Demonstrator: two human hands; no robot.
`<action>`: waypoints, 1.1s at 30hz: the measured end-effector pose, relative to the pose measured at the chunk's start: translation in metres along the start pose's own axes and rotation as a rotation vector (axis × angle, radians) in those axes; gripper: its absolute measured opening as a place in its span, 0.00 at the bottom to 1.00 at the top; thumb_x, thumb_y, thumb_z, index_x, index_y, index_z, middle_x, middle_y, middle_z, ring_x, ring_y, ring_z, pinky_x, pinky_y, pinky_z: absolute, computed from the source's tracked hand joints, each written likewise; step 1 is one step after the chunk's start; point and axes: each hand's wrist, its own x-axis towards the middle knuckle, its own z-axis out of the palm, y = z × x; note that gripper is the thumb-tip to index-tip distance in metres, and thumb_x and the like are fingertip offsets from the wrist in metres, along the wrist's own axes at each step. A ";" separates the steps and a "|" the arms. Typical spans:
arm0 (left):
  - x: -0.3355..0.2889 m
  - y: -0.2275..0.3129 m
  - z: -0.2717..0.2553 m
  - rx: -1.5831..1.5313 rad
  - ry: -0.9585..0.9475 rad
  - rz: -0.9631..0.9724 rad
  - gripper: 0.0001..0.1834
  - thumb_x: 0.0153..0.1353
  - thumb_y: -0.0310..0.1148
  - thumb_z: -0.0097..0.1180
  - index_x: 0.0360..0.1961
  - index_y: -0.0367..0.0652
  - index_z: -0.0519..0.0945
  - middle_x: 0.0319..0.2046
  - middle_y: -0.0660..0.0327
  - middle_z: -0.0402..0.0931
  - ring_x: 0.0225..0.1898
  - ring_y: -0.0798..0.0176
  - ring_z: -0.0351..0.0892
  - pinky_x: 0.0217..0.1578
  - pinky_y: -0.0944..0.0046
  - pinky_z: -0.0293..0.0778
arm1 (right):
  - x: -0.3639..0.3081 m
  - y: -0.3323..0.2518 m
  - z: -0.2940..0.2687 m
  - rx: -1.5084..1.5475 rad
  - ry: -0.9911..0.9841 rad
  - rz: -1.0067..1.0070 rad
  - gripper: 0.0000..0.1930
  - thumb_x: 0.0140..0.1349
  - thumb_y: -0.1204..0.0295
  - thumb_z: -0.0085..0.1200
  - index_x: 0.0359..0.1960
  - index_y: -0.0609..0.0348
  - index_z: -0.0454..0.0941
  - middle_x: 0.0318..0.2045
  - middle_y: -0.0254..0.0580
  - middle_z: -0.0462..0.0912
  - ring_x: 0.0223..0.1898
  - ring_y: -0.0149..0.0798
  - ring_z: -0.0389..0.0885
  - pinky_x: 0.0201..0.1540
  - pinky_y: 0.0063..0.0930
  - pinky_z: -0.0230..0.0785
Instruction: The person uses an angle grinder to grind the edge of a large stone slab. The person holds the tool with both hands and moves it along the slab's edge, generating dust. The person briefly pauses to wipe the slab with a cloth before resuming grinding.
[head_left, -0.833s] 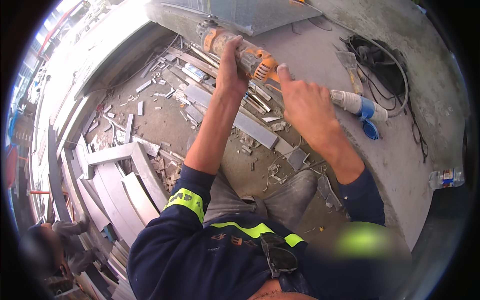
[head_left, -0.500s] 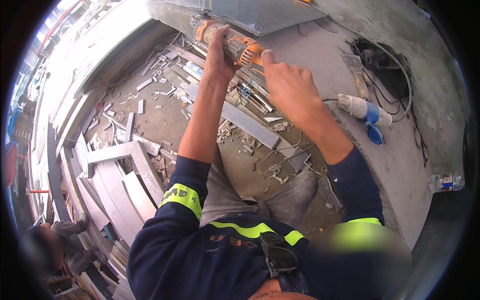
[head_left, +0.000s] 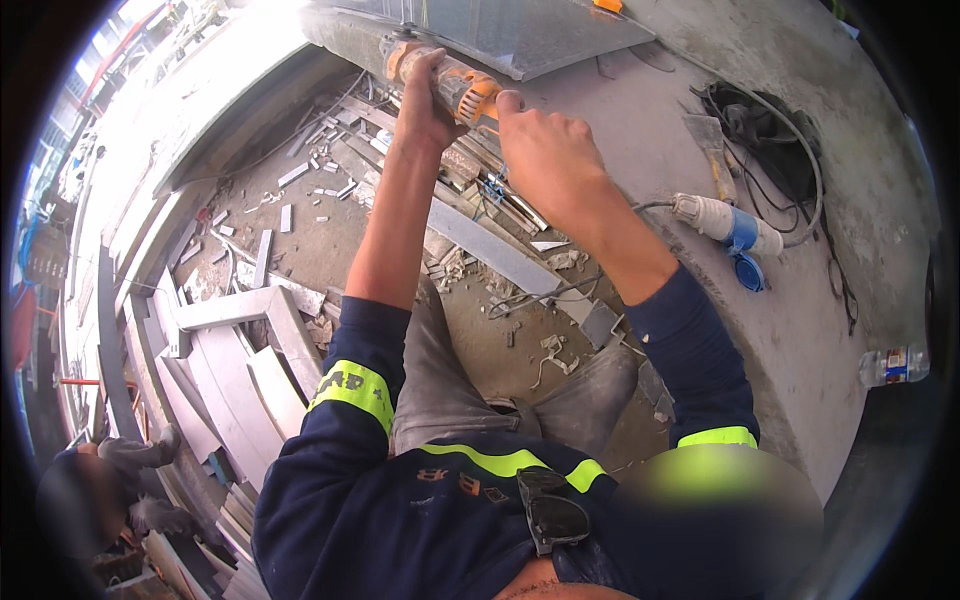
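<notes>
An orange and grey angle grinder (head_left: 462, 90) is held out in front of me, its head up against the edge of a grey stone slab (head_left: 500, 45). My left hand (head_left: 426, 105) is wrapped round the middle of its body. At the rear end, my right hand (head_left: 548, 135) closes round the orange handle, thumb on top. The grinder's disc is too hard to make out at the slab's edge. Below the tool lie long strips of stone and wood (head_left: 490, 245) on the dusty ground.
A white and blue power connector (head_left: 730, 225) with a cable lies on the concrete ledge at right. Near it are a trowel (head_left: 715, 150), a black bag (head_left: 765, 135) and a plastic bottle (head_left: 893, 366). Stone offcuts (head_left: 235, 375) pile up at left; another person (head_left: 130, 490) is at lower left.
Both hands and the grinder have shifted slightly to the left along the slab's edge. My right forearm has swung left with them.
</notes>
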 end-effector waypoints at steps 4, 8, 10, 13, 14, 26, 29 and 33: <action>-0.028 -0.027 0.014 -0.019 -0.002 0.028 0.21 0.74 0.49 0.56 0.53 0.40 0.78 0.44 0.53 0.85 0.47 0.50 0.89 0.55 0.44 0.85 | -0.039 0.010 -0.011 -0.029 -0.066 0.040 0.25 0.70 0.77 0.58 0.67 0.67 0.69 0.40 0.56 0.93 0.46 0.57 0.95 0.50 0.52 0.85; -0.032 -0.036 0.019 -0.025 0.015 0.050 0.22 0.74 0.48 0.57 0.54 0.39 0.78 0.45 0.53 0.85 0.47 0.50 0.89 0.55 0.44 0.85 | -0.047 0.016 -0.017 -0.110 -0.114 0.027 0.25 0.72 0.75 0.58 0.69 0.69 0.69 0.42 0.52 0.94 0.47 0.51 0.95 0.50 0.44 0.86; -0.024 -0.030 0.015 0.017 0.007 0.071 0.22 0.74 0.49 0.58 0.54 0.40 0.78 0.46 0.52 0.85 0.47 0.50 0.89 0.55 0.44 0.85 | -0.039 0.016 -0.014 -0.109 -0.106 0.024 0.25 0.72 0.75 0.58 0.68 0.68 0.70 0.42 0.52 0.94 0.48 0.50 0.95 0.50 0.43 0.86; -0.008 -0.013 0.004 0.034 0.021 0.016 0.22 0.73 0.50 0.57 0.54 0.41 0.78 0.45 0.53 0.86 0.47 0.51 0.89 0.54 0.46 0.85 | -0.013 0.008 -0.004 -0.058 -0.059 0.016 0.23 0.71 0.75 0.59 0.65 0.67 0.71 0.42 0.54 0.94 0.47 0.53 0.95 0.49 0.46 0.86; -0.001 -0.006 0.000 0.053 0.022 -0.001 0.23 0.73 0.50 0.56 0.54 0.41 0.78 0.44 0.53 0.86 0.47 0.51 0.89 0.53 0.46 0.85 | -0.003 0.005 -0.001 -0.027 -0.034 0.008 0.22 0.69 0.76 0.59 0.63 0.66 0.71 0.40 0.56 0.93 0.46 0.56 0.95 0.49 0.50 0.86; -0.030 -0.032 0.018 0.018 0.028 0.018 0.20 0.74 0.47 0.57 0.52 0.40 0.78 0.44 0.53 0.85 0.47 0.50 0.89 0.55 0.43 0.85 | -0.049 0.020 -0.010 -0.055 -0.063 0.030 0.25 0.71 0.76 0.58 0.68 0.66 0.69 0.40 0.55 0.94 0.46 0.55 0.95 0.50 0.49 0.86; -0.045 -0.052 0.033 -0.005 0.073 0.082 0.21 0.74 0.46 0.59 0.55 0.40 0.77 0.46 0.53 0.84 0.48 0.51 0.89 0.55 0.44 0.85 | -0.072 0.032 -0.018 -0.092 -0.070 0.016 0.25 0.72 0.75 0.57 0.69 0.67 0.70 0.38 0.53 0.94 0.43 0.53 0.96 0.47 0.47 0.87; -0.060 -0.066 0.045 0.007 0.083 0.092 0.23 0.72 0.48 0.63 0.56 0.42 0.76 0.45 0.57 0.84 0.45 0.56 0.89 0.49 0.49 0.87 | -0.084 0.043 -0.020 0.004 -0.142 0.087 0.34 0.64 0.79 0.62 0.73 0.62 0.65 0.40 0.58 0.92 0.47 0.62 0.93 0.52 0.58 0.83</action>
